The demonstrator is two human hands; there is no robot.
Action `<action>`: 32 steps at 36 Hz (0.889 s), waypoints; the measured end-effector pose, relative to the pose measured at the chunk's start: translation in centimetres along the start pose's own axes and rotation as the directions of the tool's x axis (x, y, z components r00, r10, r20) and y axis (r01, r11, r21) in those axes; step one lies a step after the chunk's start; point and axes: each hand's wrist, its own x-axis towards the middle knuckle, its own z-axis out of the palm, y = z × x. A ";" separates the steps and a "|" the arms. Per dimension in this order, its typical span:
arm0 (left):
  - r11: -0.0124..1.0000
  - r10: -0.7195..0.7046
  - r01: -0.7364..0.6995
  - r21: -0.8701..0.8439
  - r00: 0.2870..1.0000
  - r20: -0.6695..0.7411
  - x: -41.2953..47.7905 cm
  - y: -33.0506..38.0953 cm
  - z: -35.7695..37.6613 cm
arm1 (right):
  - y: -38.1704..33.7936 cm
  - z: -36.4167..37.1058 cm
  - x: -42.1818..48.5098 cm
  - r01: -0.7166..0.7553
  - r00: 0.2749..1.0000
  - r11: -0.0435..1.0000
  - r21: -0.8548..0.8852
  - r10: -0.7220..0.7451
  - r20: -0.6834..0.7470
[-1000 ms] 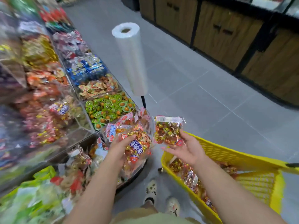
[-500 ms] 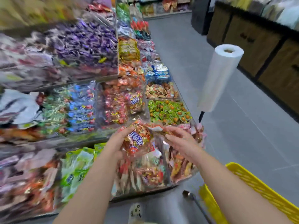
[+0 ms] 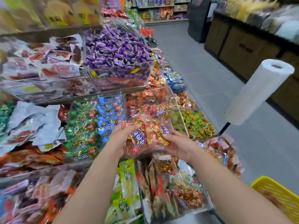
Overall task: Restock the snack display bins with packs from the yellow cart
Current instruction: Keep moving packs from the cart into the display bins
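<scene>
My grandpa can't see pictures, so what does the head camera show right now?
The left hand and right hand hold red-and-gold snack packs at a clear bin among shelves of bright sweets. A white roll stands to the right, and a corner of the yellow cart shows at the lower right.

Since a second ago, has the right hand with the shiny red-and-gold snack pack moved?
Yes. The right hand left the yellow plastic cart and carried its red-and-gold snack pack leftward to the clear plastic bin.
</scene>
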 end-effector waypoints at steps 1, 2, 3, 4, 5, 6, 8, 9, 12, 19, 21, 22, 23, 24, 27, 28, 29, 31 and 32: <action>1.000 0.005 -0.005 -0.003 1.000 0.007 0.4 0.1 -0.2 | -0.2 0.0 0.3 0.004 1.000 1.000 0.009 -0.004 -0.019; 1.000 0.000 0.000 0.001 1.000 0.010 0.6 0.2 -0.3 | -0.5 0.0 0.5 0.009 0.999 1.000 0.006 -0.009 -0.034; 1.000 -0.006 0.006 0.005 1.000 0.007 0.9 0.3 -0.4 | -0.9 -0.2 0.8 0.014 0.999 1.000 -0.008 -0.014 -0.048; 1.000 -0.016 0.016 0.016 1.000 -0.006 1.0 0.6 -0.5 | -1.5 -0.4 1.0 0.014 0.997 1.000 -0.022 -0.016 -0.071; 0.999 -0.018 0.018 0.033 1.000 -0.011 1.4 0.6 -0.7 | -2.1 -0.9 1.4 0.018 0.995 0.999 -0.048 -0.022 -0.100; 0.999 -0.024 0.025 0.038 1.000 -0.018 1.6 0.8 -0.7 | -2.8 -1.2 1.7 0.025 0.991 0.996 -0.085 -0.036 -0.130; 0.999 -0.004 0.004 0.034 1.000 -0.016 2.0 1.1 -0.9 | -4.3 -2.0 2.6 0.056 0.972 0.970 -0.235 -0.107 -0.211; 1.000 0.005 -0.005 0.008 1.000 -0.015 2.3 1.2 -1.0 | -5.2 -2.4 3.2 0.082 0.952 0.936 -0.342 -0.175 -0.251; 1.000 0.023 -0.024 -0.010 0.998 -0.053 3.0 1.5 -1.1 | -7.8 -3.2 5.3 0.141 0.872 0.748 -0.649 -0.405 -0.276; 0.999 -0.024 0.028 0.038 0.996 -0.081 4.5 2.2 -1.4 | -11.1 0.0 10.6 0.013 0.927 -0.220 -0.975 -0.363 0.095; 0.997 -0.038 0.043 0.068 0.996 -0.083 4.8 2.4 -1.5 | -11.1 1.2 12.2 0.007 0.956 -0.383 -0.924 -0.267 0.118; 0.996 -0.037 0.044 0.083 0.996 -0.080 5.0 2.4 -1.6 | -10.9 1.7 13.0 0.000 0.967 -0.437 -0.899 -0.230 0.112; 0.995 -0.037 0.043 0.091 0.997 -0.070 5.1 2.4 -1.6 | -10.7 2.0 13.8 -0.002 0.975 -0.476 -0.879 -0.198 0.105; 0.994 -0.040 0.046 0.094 0.997 -0.069 5.2 2.4 -1.6 | -10.4 2.1 14.7 0.004 0.981 -0.507 -0.862 -0.167 0.103; 0.995 -0.052 0.058 0.077 0.996 -0.073 5.8 2.2 -1.9 | -9.7 2.1 17.2 0.040 0.990 -0.577 -0.816 -0.086 0.110; 0.995 -0.061 0.066 0.068 0.995 -0.074 6.0 2.1 -2.0 | -9.6 1.9 17.9 0.042 0.990 -0.592 -0.805 -0.087 0.115; 0.996 -0.066 0.071 0.061 0.995 -0.075 6.1 2.1 -2.1 | -9.4 1.6 18.4 0.037 0.988 -0.603 -0.797 -0.099 0.121; 0.996 -0.079 0.082 0.038 0.994 -0.079 6.2 2.1 -2.2 | -9.0 1.0 19.2 0.026 0.978 -0.618 -0.785 -0.147 0.148; 0.996 -0.085 0.087 0.026 0.993 -0.081 6.2 2.2 -2.1 | -8.7 0.6 19.5 0.021 0.972 -0.619 -0.785 -0.173 0.162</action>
